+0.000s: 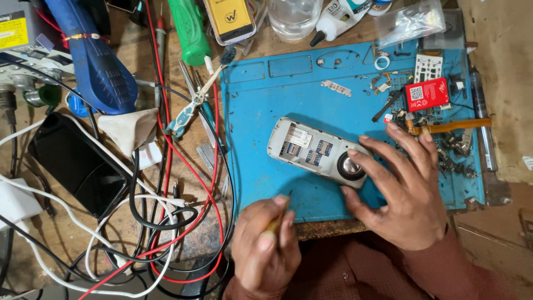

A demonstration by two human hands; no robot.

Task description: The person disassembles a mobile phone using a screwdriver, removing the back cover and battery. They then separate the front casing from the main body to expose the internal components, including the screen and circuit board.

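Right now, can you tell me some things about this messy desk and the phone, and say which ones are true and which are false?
1. The right hand rests on the opened grey phone. True.
2. The phone lies on a green mat. False: the work mat is blue.
3. The left hand holds a thin tool. True.
4. The red battery sits inside the phone. False: it lies apart on the mat, near the far right corner.
5. Red, white and black cables tangle beside the mat. True.
6. The black phone is under the right hand. False: it lies far off among the cables.
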